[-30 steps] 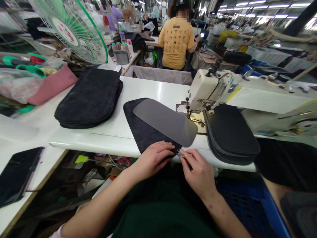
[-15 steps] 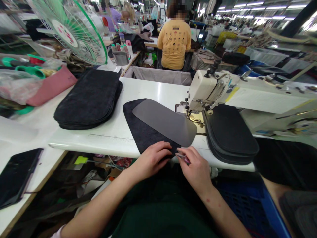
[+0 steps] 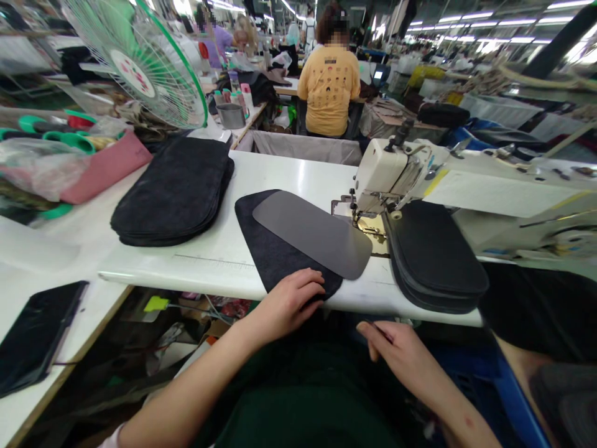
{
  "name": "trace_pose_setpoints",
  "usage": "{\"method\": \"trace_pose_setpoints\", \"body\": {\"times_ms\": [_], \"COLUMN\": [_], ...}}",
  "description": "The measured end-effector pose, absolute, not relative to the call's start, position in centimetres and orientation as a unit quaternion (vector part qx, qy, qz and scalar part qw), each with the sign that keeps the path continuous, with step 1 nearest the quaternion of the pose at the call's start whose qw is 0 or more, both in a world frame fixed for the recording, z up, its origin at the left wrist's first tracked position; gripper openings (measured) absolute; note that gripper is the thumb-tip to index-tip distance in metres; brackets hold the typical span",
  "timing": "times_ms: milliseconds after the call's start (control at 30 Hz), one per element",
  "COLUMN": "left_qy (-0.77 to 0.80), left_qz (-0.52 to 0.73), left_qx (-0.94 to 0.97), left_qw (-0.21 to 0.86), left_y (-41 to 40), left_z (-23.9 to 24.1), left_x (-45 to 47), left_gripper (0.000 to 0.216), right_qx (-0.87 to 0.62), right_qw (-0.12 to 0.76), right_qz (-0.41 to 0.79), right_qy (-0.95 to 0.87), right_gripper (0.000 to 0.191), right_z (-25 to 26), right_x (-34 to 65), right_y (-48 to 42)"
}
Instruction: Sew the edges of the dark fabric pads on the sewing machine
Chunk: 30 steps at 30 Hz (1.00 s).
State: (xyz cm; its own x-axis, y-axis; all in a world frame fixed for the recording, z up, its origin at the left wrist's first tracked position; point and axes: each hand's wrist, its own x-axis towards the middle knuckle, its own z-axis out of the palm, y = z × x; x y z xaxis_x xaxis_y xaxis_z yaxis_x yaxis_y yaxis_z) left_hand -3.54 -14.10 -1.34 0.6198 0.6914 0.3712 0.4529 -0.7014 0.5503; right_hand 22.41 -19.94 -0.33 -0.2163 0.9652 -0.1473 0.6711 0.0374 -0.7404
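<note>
Standing by the sewing line, I saw the dark felt panel lying on the white surface straight ahead of the person. Its rounded near end sat at the front edge and its long axis ran away toward about 11 o'clock. A smooth grey panel lay skewed on top of it, its length running from 10 o'clock across to 4 o'clock. That panel's right end lay close to the needle plate of the sewing machine, which stood at 1 o'clock. The left hand was the nearer one: it rested palm down on the felt's near end, fingers spread and a little bent, gripping nothing. The right hand hung off the surface, below its front edge at about 4 o'clock from the left hand and apart from both panels. Its fingers were loosely curled. A thin dark sliver showed by the thumb, but I could not tell whether it held anything.
</note>
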Motion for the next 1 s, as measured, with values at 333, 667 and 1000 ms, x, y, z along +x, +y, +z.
{"method": "trace_pose_setpoints", "body": {"times_ms": [333, 667, 1000], "left_qy": [0.403, 0.452, 0.463], "left_qz": [0.313, 0.21, 0.163], "left_qx": [0.845, 0.866, 0.871], "left_qw": [0.163, 0.055, -0.023], "left_y": [-14.0, -12.8, -11.9], "left_z": [-1.4, -0.5, -0.8], "left_x": [-2.7, -1.3, -0.1], "left_gripper": [0.027, 0.01, 0.007], "right_qx": [-0.607, -0.542, -0.568], "right_qw": [0.524, 0.537, 0.568], "right_qz": [0.494, 0.567, 0.447], "right_qy": [-0.337, -0.311, -0.393], "right_gripper": [0.057, 0.048, 0.036], "right_z": [-0.2, 0.1, 0.9], "right_x": [20.8, 18.9, 19.2], "right_y": [-13.3, -10.0, -14.2]}}
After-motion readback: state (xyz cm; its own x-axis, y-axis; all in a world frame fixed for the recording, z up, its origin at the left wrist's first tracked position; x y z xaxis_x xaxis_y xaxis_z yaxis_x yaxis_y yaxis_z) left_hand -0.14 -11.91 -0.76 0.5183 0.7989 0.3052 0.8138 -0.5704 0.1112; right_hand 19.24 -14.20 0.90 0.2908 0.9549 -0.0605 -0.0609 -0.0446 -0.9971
